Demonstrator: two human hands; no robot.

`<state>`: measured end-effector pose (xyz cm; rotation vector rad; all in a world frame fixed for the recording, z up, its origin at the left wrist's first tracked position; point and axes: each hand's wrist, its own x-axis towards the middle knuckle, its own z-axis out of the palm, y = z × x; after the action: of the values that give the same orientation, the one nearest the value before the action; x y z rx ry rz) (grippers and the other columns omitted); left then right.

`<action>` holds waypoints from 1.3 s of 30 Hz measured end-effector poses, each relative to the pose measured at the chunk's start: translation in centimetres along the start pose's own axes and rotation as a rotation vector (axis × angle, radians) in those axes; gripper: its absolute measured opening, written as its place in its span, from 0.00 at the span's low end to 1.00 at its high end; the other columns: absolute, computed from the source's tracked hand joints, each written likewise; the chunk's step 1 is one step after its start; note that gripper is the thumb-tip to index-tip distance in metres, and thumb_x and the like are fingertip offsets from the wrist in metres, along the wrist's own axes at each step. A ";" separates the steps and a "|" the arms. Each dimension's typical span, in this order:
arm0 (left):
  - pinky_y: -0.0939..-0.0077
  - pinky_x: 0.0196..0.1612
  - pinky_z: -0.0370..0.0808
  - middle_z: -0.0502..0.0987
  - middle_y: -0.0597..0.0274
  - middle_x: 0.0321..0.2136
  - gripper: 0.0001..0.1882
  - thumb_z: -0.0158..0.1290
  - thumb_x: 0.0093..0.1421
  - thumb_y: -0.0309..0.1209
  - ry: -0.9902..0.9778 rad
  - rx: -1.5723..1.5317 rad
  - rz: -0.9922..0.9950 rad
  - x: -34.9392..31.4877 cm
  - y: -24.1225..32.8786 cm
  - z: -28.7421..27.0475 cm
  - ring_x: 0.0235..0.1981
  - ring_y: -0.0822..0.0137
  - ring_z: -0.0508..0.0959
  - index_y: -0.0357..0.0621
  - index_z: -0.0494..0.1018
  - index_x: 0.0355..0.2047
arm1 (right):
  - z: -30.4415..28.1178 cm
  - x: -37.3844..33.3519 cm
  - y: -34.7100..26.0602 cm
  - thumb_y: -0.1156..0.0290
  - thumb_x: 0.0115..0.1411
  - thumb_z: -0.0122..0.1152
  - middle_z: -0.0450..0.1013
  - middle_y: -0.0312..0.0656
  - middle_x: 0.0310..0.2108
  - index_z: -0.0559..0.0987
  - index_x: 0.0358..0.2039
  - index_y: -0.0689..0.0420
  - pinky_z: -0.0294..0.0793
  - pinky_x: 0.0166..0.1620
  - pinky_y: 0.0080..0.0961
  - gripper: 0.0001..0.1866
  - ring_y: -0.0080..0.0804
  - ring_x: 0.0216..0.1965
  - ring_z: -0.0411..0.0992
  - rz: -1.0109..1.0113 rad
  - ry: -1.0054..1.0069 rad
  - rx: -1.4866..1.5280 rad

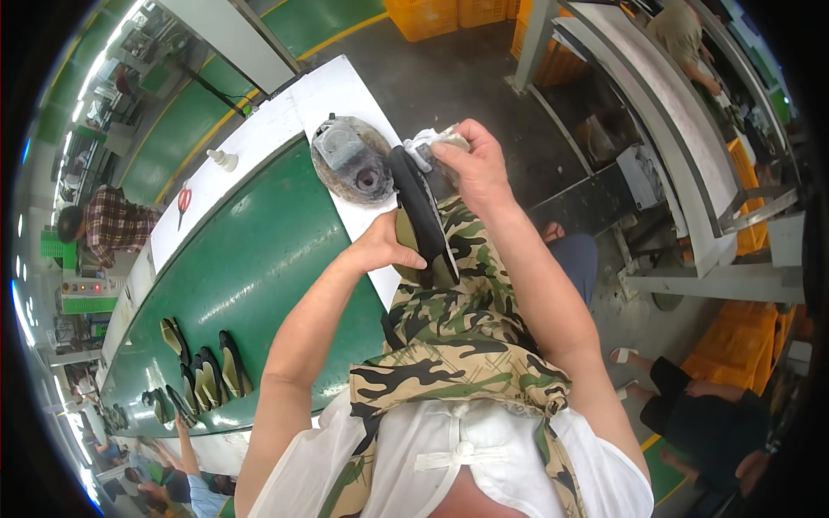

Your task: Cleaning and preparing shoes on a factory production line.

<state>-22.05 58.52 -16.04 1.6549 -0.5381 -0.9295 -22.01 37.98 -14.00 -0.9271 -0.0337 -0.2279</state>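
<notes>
A dark shoe with an olive-green part (418, 220) is gripped at one end by my left hand (384, 246), its fingers wrapped round the side and the thumb on top. Over the shoe's other end, my right hand (477, 164) pinches a crumpled whitish cloth (425, 147), which touches or nearly touches the shoe's tip. Just left of the shoe, a round, stained metal container (358, 164) with a grey lid-like piece stands on the white board (345, 86). Camouflage apron fabric (471, 302) lies beneath the shoe.
Several shoes (207, 380) stand on the green belt (259, 285) at the left. Red-handled scissors (183, 203) and a small white bottle (223, 159) lie along its far white edge. Orange crates (423, 17) are at the back. Co-workers, one in a plaid shirt (117, 224), are around.
</notes>
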 end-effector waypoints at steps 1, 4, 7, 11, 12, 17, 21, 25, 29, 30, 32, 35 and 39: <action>0.72 0.54 0.69 0.76 0.58 0.44 0.43 0.68 0.33 0.21 -0.015 -0.071 0.023 -0.3 0.3 0.1 0.47 0.67 0.74 0.33 0.64 0.54 | 0.1 0.0 -0.1 0.78 0.54 0.65 0.72 0.33 0.27 0.71 0.27 0.55 0.69 0.35 0.19 0.09 0.18 0.29 0.69 0.003 0.002 -0.010; 0.73 0.54 0.68 0.76 0.59 0.45 0.43 0.67 0.33 0.21 -0.050 -0.194 0.035 -0.9 0.9 0.0 0.48 0.68 0.74 0.34 0.65 0.54 | -0.4 0.1 0.6 0.78 0.54 0.64 0.72 0.33 0.27 0.71 0.27 0.55 0.69 0.34 0.19 0.08 0.18 0.29 0.69 0.005 -0.009 0.010; 0.74 0.55 0.67 0.75 0.60 0.47 0.45 0.68 0.32 0.24 -0.114 -0.280 -0.002 -1.1 0.6 -0.5 0.49 0.68 0.73 0.35 0.64 0.55 | -0.9 0.1 0.5 0.78 0.54 0.64 0.72 0.32 0.26 0.72 0.28 0.57 0.68 0.31 0.14 0.07 0.15 0.27 0.69 -0.012 -0.090 -0.016; 0.73 0.55 0.68 0.74 0.59 0.49 0.47 0.69 0.32 0.30 -0.198 -0.326 -0.029 -1.1 0.7 -0.7 0.49 0.67 0.73 0.35 0.63 0.56 | 0.0 1.4 0.3 0.77 0.54 0.64 0.71 0.30 0.25 0.72 0.27 0.56 0.65 0.30 0.14 0.08 0.14 0.26 0.66 -0.086 0.019 -0.012; 0.73 0.55 0.68 0.74 0.59 0.49 0.47 0.69 0.32 0.30 -0.200 -0.329 -0.032 -1.1 0.5 -0.7 0.49 0.67 0.73 0.35 0.63 0.56 | -0.2 1.2 0.3 0.77 0.54 0.64 0.71 0.30 0.25 0.72 0.27 0.56 0.65 0.30 0.14 0.08 0.14 0.26 0.66 -0.083 0.023 -0.013; 0.69 0.53 0.71 0.74 0.55 0.47 0.45 0.65 0.34 0.31 -0.185 -0.565 -0.126 -1.4 0.1 -0.5 0.46 0.62 0.76 0.34 0.62 0.56 | -1.3 -0.5 0.8 0.78 0.55 0.63 0.74 0.37 0.32 0.70 0.28 0.57 0.71 0.38 0.19 0.08 0.20 0.33 0.71 -0.072 -0.119 -0.192; 0.66 0.53 0.72 0.74 0.53 0.47 0.43 0.62 0.37 0.34 -0.151 -0.632 -0.155 -1.4 -0.2 -0.5 0.47 0.60 0.76 0.34 0.61 0.56 | -1.9 -2.0 1.1 0.78 0.55 0.63 0.74 0.40 0.35 0.70 0.28 0.57 0.70 0.38 0.19 0.09 0.21 0.35 0.70 -0.016 -0.223 -0.151; 0.66 0.53 0.72 0.73 0.52 0.48 0.44 0.61 0.39 0.37 -0.106 -0.644 -0.159 -1.5 -0.7 -0.4 0.48 0.59 0.75 0.35 0.60 0.58 | -2.2 -3.5 0.7 0.77 0.55 0.63 0.73 0.40 0.36 0.69 0.28 0.57 0.69 0.40 0.19 0.09 0.22 0.36 0.70 0.065 -0.292 -0.139; 0.65 0.53 0.72 0.72 0.52 0.48 0.45 0.62 0.40 0.38 -0.102 -0.662 -0.172 -1.4 -1.8 -0.1 0.48 0.58 0.75 0.35 0.59 0.59 | -2.8 -4.7 0.9 0.77 0.56 0.62 0.73 0.41 0.36 0.69 0.27 0.57 0.69 0.39 0.19 0.09 0.22 0.36 0.70 0.128 -0.318 -0.067; 0.65 0.53 0.72 0.72 0.52 0.49 0.45 0.61 0.40 0.38 -0.090 -0.661 -0.154 -1.4 -1.9 0.1 0.48 0.58 0.75 0.35 0.58 0.59 | -2.9 -5.0 0.8 0.77 0.56 0.62 0.73 0.41 0.36 0.69 0.27 0.57 0.69 0.40 0.20 0.09 0.22 0.36 0.70 0.146 -0.311 -0.062; 0.65 0.53 0.72 0.72 0.51 0.49 0.45 0.61 0.40 0.39 -0.083 -0.656 -0.142 -1.4 -2.5 0.3 0.48 0.58 0.75 0.35 0.58 0.59 | -2.9 -5.8 0.8 0.77 0.55 0.62 0.73 0.41 0.36 0.69 0.27 0.57 0.69 0.40 0.20 0.09 0.22 0.36 0.69 0.163 -0.295 -0.053; 0.65 0.53 0.73 0.74 0.52 0.47 0.40 0.61 0.43 0.39 0.017 -0.814 -0.105 -1.2 -3.4 0.4 0.47 0.59 0.76 0.34 0.62 0.56 | -3.1 -6.9 0.6 0.76 0.53 0.64 0.73 0.42 0.35 0.69 0.26 0.58 0.68 0.40 0.22 0.10 0.24 0.37 0.70 0.137 -0.346 -0.127; 0.65 0.52 0.74 0.75 0.51 0.45 0.39 0.61 0.43 0.40 0.071 -0.825 -0.055 -1.0 -3.7 0.6 0.45 0.58 0.77 0.34 0.63 0.55 | -4.2 -7.8 -0.1 0.77 0.52 0.65 0.73 0.43 0.35 0.68 0.25 0.58 0.68 0.40 0.22 0.11 0.25 0.37 0.70 0.066 -0.418 -0.235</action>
<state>-23.57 59.95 -19.35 0.9472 -0.0281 -0.9530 -29.89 36.03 -17.45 -1.1956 -0.3681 0.0279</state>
